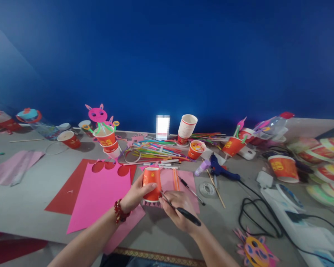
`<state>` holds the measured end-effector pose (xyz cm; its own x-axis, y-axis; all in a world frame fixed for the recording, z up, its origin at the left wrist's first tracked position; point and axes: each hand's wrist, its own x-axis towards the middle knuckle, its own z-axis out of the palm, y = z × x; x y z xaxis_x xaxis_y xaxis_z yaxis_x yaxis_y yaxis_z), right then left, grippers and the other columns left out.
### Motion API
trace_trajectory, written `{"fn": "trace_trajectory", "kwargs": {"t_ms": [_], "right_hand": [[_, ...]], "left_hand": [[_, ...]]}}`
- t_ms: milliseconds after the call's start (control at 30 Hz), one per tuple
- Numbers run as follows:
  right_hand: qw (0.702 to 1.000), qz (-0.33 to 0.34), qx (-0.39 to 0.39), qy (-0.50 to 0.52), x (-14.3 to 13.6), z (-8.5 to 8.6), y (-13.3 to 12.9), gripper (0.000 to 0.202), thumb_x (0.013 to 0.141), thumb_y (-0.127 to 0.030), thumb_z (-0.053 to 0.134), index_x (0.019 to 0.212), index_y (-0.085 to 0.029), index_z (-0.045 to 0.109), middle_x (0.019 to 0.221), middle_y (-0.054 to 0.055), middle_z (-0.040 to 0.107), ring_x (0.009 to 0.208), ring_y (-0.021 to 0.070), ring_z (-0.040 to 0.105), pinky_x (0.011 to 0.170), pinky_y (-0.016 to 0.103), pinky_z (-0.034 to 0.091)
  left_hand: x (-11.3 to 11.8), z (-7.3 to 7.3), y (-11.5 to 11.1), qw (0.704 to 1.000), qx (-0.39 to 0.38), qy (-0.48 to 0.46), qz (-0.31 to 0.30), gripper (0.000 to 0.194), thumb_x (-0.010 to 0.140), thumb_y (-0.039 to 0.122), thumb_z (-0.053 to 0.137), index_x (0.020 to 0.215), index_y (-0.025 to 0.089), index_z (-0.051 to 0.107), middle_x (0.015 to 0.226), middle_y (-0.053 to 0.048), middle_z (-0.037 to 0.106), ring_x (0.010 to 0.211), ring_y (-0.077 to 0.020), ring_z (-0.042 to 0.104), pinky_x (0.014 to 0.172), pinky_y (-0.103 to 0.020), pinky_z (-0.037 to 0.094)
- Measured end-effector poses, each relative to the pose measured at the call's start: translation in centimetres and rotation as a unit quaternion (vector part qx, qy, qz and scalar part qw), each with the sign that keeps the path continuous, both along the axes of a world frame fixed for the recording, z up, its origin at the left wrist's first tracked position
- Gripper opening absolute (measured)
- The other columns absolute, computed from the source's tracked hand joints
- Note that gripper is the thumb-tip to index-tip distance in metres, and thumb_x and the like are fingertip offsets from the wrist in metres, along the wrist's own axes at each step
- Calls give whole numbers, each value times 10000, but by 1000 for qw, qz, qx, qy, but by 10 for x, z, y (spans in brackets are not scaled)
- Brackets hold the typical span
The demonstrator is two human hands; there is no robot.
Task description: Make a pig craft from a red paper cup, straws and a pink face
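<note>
My left hand is wrapped round a red-orange paper cup. The cup stands bottom up, its wider rim toward the table, over pink paper with a zigzag edge. My right hand grips a black-handled tool. Its thin metal shaft points at the cup's lower right side. Whether the tip touches or pierces the wall I cannot tell. Pink card lies left of my left hand, on top of red card. Beside my right hand lie a black pen and a clear tape roll.
Behind the hands lie many coloured pipe cleaners and a stack of white cups. A blue glue gun trails its cord on the right. Cup figures stand at the back left. A power strip lies far right.
</note>
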<state>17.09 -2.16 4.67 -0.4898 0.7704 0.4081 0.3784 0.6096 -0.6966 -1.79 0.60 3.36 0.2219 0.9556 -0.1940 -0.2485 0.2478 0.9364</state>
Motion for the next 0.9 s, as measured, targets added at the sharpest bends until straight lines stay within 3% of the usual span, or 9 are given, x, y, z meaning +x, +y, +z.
{"fn": "trace_trajectory", "kwargs": {"t_ms": [100,200,333,433,567,700,900], "right_hand": [[985,-12,-157,74,-4,-2,-4,462,1047,-355,394,641,-195,545,587,-12,566,542,122,566,572,237,417],[933,-37,-317,167,-9,-8,-6,505,1002,-513,445,633,-188,564,596,-4,590,508,118,576,527,223,448],[871,-51,-413,262,-10,-13,-3,561,899,-640,525,592,-172,571,536,1,601,414,99,530,435,205,416],[868,-63,-388,302,-4,-11,-1,570,899,-619,543,559,-163,582,530,11,603,412,96,531,434,207,416],[896,-98,-285,325,2,-7,-1,516,955,-536,517,597,-175,604,580,11,597,471,109,551,475,223,436],[943,-112,-195,245,-1,-7,-2,326,941,-424,588,701,-207,632,590,-15,570,520,131,549,524,245,459],[967,-154,-101,177,-7,-12,-1,110,907,-336,625,929,-231,649,817,39,659,700,191,626,617,286,517]], "left_hand": [[0,-1,0,1000,13,-13,14,470,701,460,824,983,162,595,823,-30,684,691,-154,642,640,-252,533],[1,-6,-1,998,36,-19,37,506,687,427,840,1043,166,592,828,-34,702,698,-166,655,668,-273,539],[3,-11,0,995,55,-57,53,500,700,433,825,1055,161,602,880,-74,736,766,-220,699,744,-345,557],[3,-10,3,991,55,-110,46,507,728,512,780,1033,138,625,914,-117,743,825,-267,716,781,-396,563],[0,-10,5,985,47,-163,28,551,736,562,757,1043,115,659,940,-139,752,911,-307,722,867,-437,560],[0,-15,2,979,12,-200,28,542,747,557,753,1063,123,683,988,-129,760,996,-315,714,956,-455,536],[4,-19,-2,965,-112,-235,9,596,730,622,750,1090,150,692,1060,-124,762,1012,-297,716,950,-417,546]]}}
